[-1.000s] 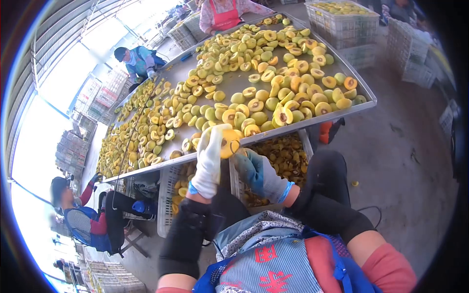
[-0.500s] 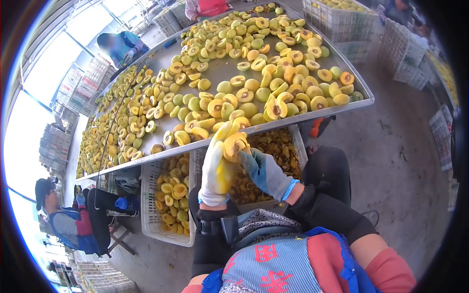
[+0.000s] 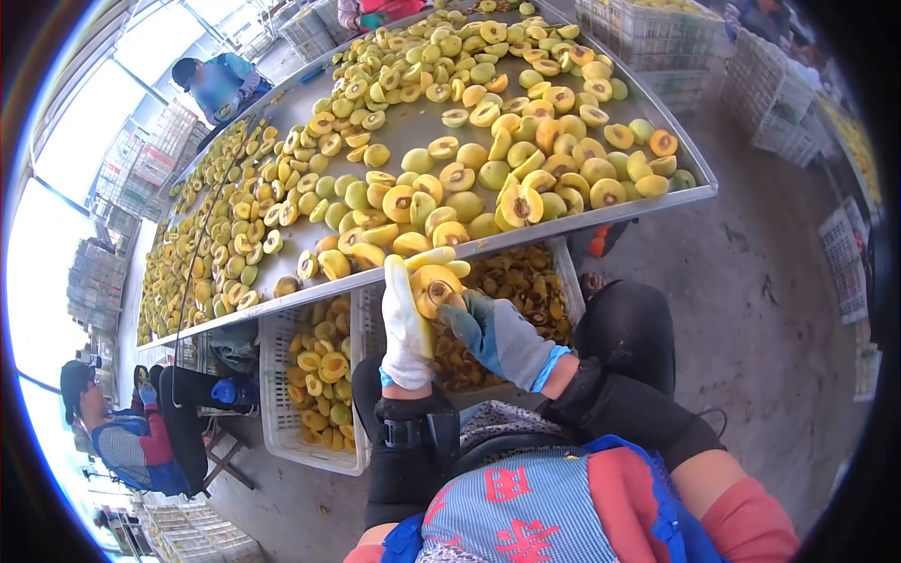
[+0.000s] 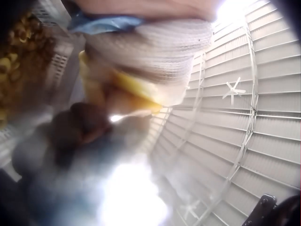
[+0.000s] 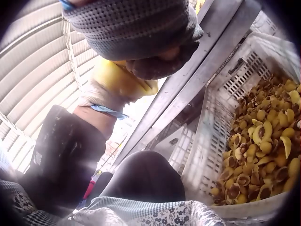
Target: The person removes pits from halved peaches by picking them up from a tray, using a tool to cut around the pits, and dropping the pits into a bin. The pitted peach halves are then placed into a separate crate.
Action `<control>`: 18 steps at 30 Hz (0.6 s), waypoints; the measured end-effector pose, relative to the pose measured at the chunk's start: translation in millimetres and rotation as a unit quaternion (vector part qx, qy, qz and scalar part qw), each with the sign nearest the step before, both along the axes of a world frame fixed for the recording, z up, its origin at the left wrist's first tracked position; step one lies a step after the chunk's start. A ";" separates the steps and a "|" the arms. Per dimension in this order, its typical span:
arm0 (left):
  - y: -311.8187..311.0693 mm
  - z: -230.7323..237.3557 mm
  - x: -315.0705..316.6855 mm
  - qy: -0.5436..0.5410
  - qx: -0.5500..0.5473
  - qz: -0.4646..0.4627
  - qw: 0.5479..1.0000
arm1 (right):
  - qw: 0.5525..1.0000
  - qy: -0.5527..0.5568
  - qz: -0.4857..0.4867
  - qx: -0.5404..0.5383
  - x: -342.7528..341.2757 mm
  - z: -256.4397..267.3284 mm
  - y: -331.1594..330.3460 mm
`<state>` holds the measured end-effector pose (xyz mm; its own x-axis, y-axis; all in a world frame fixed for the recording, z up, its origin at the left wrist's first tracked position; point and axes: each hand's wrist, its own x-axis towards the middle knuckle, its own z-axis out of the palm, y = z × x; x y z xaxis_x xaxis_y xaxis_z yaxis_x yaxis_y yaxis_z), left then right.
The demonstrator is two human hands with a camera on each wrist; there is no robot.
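In the head view, my left hand (image 3: 406, 324), in a white glove stained yellow, holds a yellow peach half (image 3: 434, 287) with its cut face turned up toward me. My right hand (image 3: 502, 340), in a grey-blue glove, is right at that cut face with its fingers curled. It grips a thin curved wire tool, mostly hidden by the glove and fruit. Both hands are just off the near edge of a metal table (image 3: 413, 131) spread with many halved peaches (image 3: 521, 205). The left wrist view is blurred by glare; the right wrist view shows both gloves (image 5: 136, 33) close together.
Below the table edge stand a white crate (image 3: 272, 403) of peach halves and another crate (image 5: 200, 155) of pits and scraps. My knees flank the scrap crate. Another person (image 3: 131, 422) sits at left; others work across the table. Stacked crates (image 3: 648, 42) stand behind.
The view has shifted so the table sits further left and higher. The right hand has moved in from beside the peach half onto its cut face. The left hand still holds the fruit.
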<state>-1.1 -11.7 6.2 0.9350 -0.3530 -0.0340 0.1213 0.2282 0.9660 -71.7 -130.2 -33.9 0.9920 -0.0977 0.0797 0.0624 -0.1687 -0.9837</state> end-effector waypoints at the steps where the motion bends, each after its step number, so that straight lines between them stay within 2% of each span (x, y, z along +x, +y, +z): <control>1: -0.2 -0.1 0.1 0.015 0.002 -0.003 1.000 | 1.000 -0.004 0.000 0.014 -1.2 0.6 0.4; 4: -5.1 3.6 -6.2 0.001 0.022 0.025 0.999 | 0.999 -0.013 0.002 0.044 -3.6 1.2 1.6; 6: -1.5 -0.5 -6.2 -0.025 0.028 0.006 0.999 | 0.999 -0.012 0.004 0.052 -3.9 -1.7 1.5; 10: -5.4 1.1 -6.9 0.000 0.021 0.008 1.000 | 1.000 0.016 0.012 -0.005 -5.3 3.0 -5.8; 12: -4.2 5.0 -6.7 0.018 0.051 -0.014 0.998 | 0.998 0.040 0.025 -0.046 -5.9 2.3 -11.6; 18: 2.7 13.7 13.8 0.071 0.166 -0.106 0.978 | 0.995 0.019 0.018 -0.096 -7.6 -15.0 -14.0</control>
